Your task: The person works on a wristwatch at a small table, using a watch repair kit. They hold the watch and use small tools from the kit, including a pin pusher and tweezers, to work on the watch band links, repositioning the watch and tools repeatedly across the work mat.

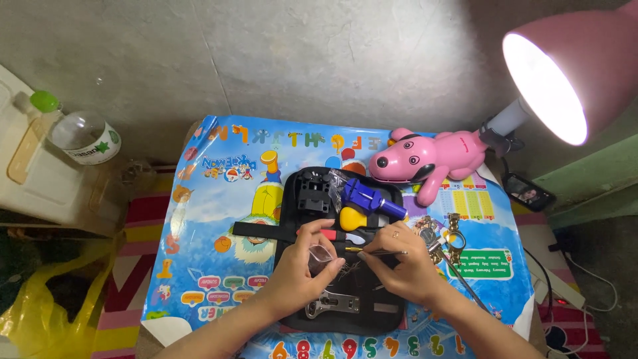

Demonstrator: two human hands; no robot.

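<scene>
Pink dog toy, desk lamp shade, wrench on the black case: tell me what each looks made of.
Pink dog toy: likely glossy moulded plastic, with smooth highlights. Lamp shade: pink, smooth, probably plastic or painted metal; cannot tell which. Wrench: bare silvery metal with a dull shine, lying on the black case, which looks like matte fabric.

Bottle label (93, 151): white band with green marks around a clear plastic bottle, upper left of the frame.
Phone screen (530, 193): small lit dark rectangle, right of the frame beneath the lamp.
Clear packet (320, 255): small see-through bag at the fingers (330, 266) of the left hand, frame centre.
Green panel (488, 263): green-edged white rectangle printed on the worktop cover, centre right.
</scene>
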